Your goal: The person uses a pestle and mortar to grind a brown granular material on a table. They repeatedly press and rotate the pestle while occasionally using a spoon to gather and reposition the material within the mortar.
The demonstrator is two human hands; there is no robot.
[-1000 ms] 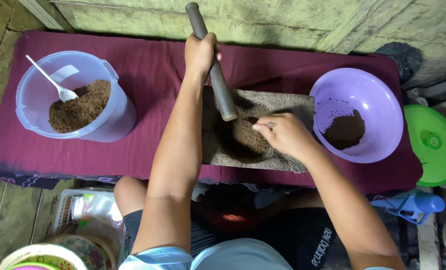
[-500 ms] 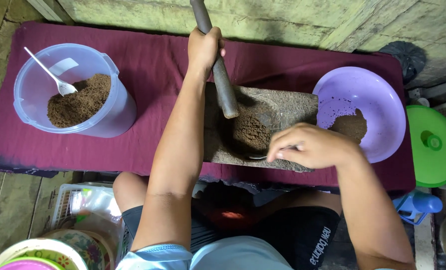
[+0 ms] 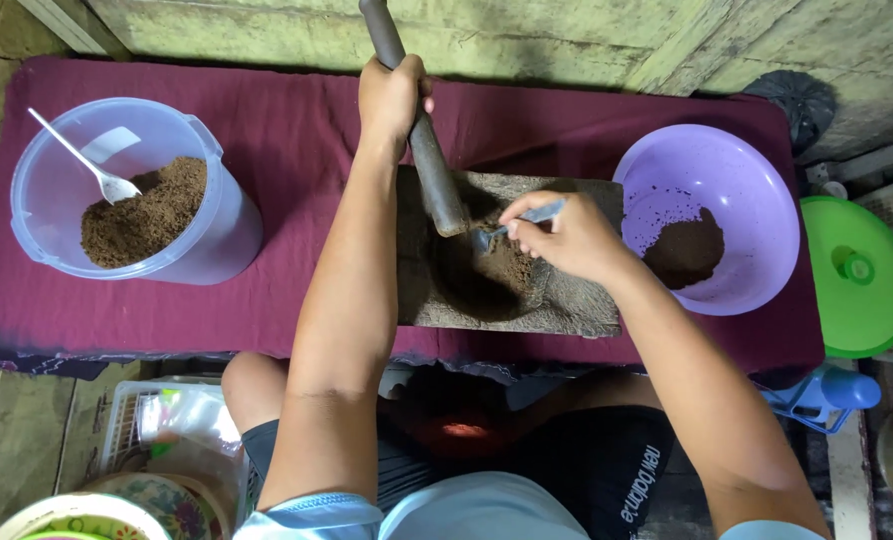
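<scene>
Nearest to the person, at the bottom left, a patterned bowl (image 3: 141,505) and a white basket (image 3: 131,425) with plastic bags stand on the floor beside the knee. Just beyond the knees a dark red cloth (image 3: 296,150) covers a low table, and on it, in the middle, lies a flat grey stone slab (image 3: 566,310) with a hollow full of dark brown powder (image 3: 501,270).

The right hand (image 3: 561,235) is over this hollow — its fingers are pinched around a small spoon (image 3: 516,225), whose tip touches the powder. The left hand (image 3: 391,95) is farther away, closed in a fist around a long dark pestle (image 3: 416,130); the pestle is tilted, and its lower end rests in the hollow, just beside the spoon.

On the left of the cloth a clear plastic tub (image 3: 216,230) holds brown powder and a white spoon (image 3: 81,160). On the right a purple bowl (image 3: 736,180) holds some darker powder, touching the slab's edge. Past it, off the cloth — a green lid (image 3: 856,275).
</scene>
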